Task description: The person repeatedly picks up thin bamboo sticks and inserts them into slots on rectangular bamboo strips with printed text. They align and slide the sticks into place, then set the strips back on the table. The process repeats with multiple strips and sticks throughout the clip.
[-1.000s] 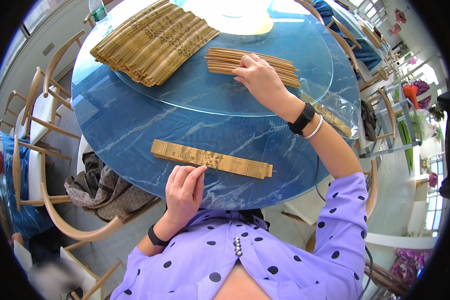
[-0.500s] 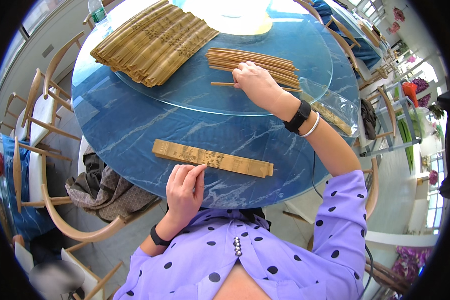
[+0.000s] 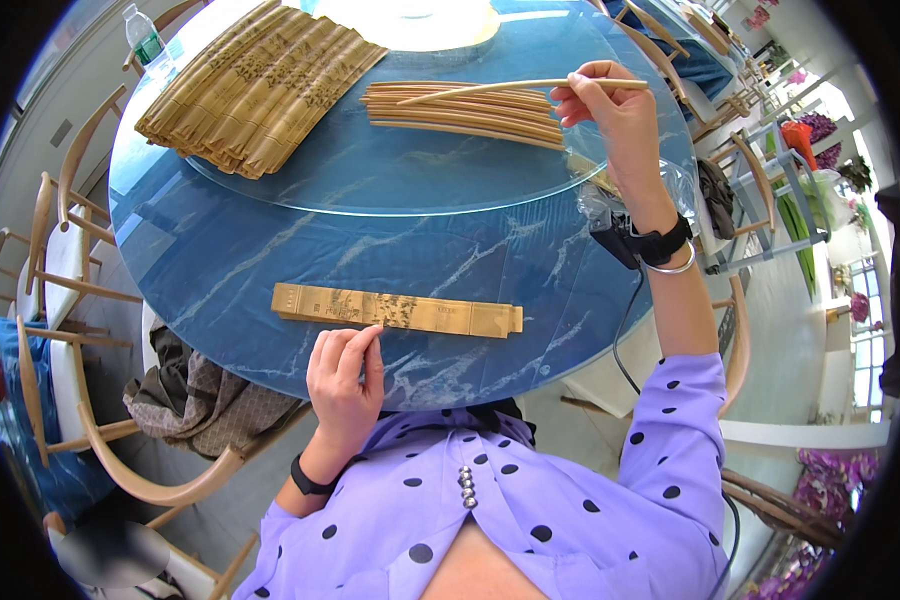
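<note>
Stick has come up over the pile, right hand grip clamped on it, so picking's probably the step and next likely calls for a steady carry to the sleeve by the desk's near edge, can't tell if left hand is pinching it.

The right hand holds a wooden stick over a stick row; the left hand (loosely curled) touches a gold sleeve.

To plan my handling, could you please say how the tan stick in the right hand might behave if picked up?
The tan stick is probably stiff: it juts straight from the right hand. Likely light too, being slender and finger-held.
</note>
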Motion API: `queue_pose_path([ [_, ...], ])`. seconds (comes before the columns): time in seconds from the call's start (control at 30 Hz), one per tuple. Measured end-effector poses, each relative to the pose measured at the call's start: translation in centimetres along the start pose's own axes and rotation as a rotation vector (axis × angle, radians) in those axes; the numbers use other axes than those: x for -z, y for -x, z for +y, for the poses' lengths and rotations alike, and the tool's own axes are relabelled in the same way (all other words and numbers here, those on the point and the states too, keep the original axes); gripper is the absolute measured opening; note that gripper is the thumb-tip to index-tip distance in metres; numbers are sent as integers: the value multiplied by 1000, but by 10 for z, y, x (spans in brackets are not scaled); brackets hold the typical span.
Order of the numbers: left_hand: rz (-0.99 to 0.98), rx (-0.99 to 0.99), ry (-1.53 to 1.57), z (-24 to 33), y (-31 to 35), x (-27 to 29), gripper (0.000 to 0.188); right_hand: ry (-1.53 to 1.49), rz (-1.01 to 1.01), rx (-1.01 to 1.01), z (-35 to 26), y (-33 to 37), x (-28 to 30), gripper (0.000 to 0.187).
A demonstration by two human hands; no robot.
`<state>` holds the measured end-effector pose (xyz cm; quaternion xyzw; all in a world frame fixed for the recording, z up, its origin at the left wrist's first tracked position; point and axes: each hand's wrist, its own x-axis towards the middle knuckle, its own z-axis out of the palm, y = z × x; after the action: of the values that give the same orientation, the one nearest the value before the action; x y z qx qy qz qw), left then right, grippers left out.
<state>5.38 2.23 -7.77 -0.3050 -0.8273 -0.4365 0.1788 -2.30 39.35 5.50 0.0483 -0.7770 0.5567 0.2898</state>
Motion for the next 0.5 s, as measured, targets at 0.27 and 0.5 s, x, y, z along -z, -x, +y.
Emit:
queue_pose_path([
  [0.27,-10,-15,11,-1,-2,0,18,-322,-9,-522,66,33,15,27],
  [0.5,5,-15,14,-1,-1,0,16,340,-302,-118,80,29,1,16],
])
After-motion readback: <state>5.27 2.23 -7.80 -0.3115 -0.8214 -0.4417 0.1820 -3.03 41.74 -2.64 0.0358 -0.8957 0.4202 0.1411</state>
